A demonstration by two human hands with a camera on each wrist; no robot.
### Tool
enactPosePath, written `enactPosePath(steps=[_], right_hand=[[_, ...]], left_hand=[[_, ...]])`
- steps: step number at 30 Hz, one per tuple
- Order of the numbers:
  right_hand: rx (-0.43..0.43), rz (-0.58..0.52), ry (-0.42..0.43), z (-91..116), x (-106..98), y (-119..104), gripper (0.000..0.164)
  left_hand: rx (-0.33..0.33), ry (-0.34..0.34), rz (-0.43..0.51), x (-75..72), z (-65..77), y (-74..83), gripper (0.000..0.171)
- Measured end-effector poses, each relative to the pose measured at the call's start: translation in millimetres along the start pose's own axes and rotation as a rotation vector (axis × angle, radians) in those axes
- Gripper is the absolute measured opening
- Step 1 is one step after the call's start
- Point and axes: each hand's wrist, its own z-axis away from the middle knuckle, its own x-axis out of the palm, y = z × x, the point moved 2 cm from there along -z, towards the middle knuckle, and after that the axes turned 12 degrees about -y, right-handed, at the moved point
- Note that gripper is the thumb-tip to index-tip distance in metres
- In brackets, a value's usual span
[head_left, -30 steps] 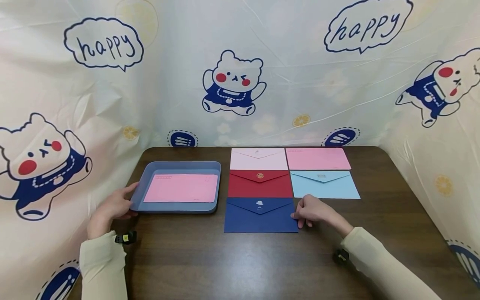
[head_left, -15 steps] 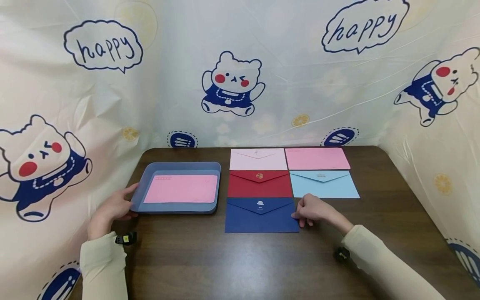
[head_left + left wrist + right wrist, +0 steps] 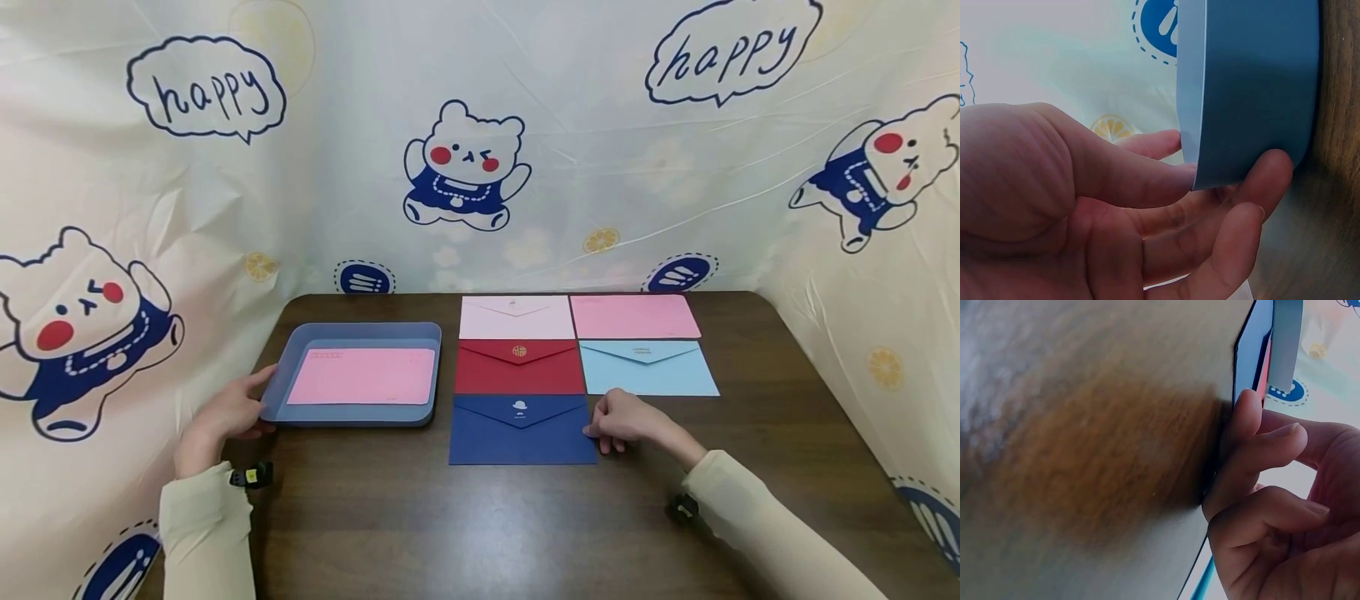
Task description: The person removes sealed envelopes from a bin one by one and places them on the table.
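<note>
My left hand (image 3: 231,408) grips the near left corner of a shallow blue tray (image 3: 360,333); in the left wrist view the thumb (image 3: 1138,181) lies at its rim and other fingers curl by the outer wall. A pink envelope (image 3: 362,377) lies flat in the tray. With thumb and bent fingers my right hand (image 3: 624,419) pinches the right edge of a dark blue envelope (image 3: 510,442), which lies on the table. In the right wrist view the edge of that envelope (image 3: 1252,353) shows beside the fingertips.
Behind the dark blue envelope lie a red envelope (image 3: 487,375), a light blue one (image 3: 667,379), a pale pink one (image 3: 487,321) and a pink one (image 3: 637,321), edge to edge. The brown table (image 3: 375,517) is bordered by a patterned curtain (image 3: 600,167).
</note>
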Motion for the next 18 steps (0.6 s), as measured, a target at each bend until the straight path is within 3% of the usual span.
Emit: enactPosePath(steps=[18], right_hand=[[0.010, -0.025, -0.023, 2.9, 3.7, -2.5, 0.037]], left_hand=[[0.002, -0.020, 0.020, -0.8, -2.0, -2.7, 0.073]])
